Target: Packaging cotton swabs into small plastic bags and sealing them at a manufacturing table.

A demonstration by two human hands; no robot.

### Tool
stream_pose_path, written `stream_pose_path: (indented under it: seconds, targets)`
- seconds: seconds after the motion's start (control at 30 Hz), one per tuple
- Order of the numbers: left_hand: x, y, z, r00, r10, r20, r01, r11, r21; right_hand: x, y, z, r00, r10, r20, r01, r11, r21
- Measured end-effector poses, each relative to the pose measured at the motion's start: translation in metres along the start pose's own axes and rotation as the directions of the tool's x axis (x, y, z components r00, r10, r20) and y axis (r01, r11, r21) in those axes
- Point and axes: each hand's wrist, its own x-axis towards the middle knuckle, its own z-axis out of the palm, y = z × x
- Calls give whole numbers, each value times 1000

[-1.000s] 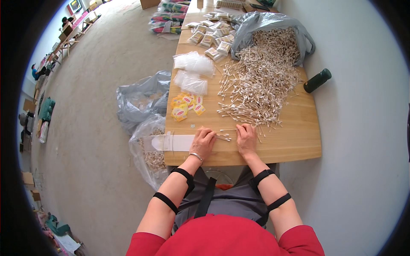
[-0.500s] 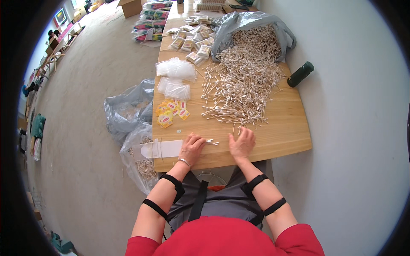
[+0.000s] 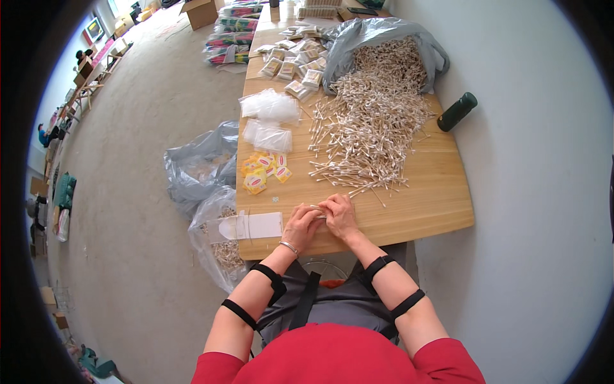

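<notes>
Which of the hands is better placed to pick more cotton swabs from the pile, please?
Probably the right hand: the loose pile of white-tipped wooden cotton swabs lies ahead on its side, while the left hand sits farther away.

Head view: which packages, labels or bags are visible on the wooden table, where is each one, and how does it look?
Small labels: left part of table, yellow, orange and red squares.
Clear plastic bags: behind the labels, two loose stacks.
Filled small packets: far end, pale, scattered.
Grey bag: far right, open, spilling cotton swabs.
White flat card: near edge, beside left hand.
</notes>
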Motion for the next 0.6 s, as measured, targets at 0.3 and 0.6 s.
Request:
stream_pose_path:
  seconds: [0.3,0.6]
  targets:
    - [73,-8,5,999,2,39,-14,950,312,-14,-9,-21,995,-99,27,102,975,-198]
    - [82,-26,15,996,10,94,-48,909,414,-12,-7,-19,997,-68,43,76,973,-220]
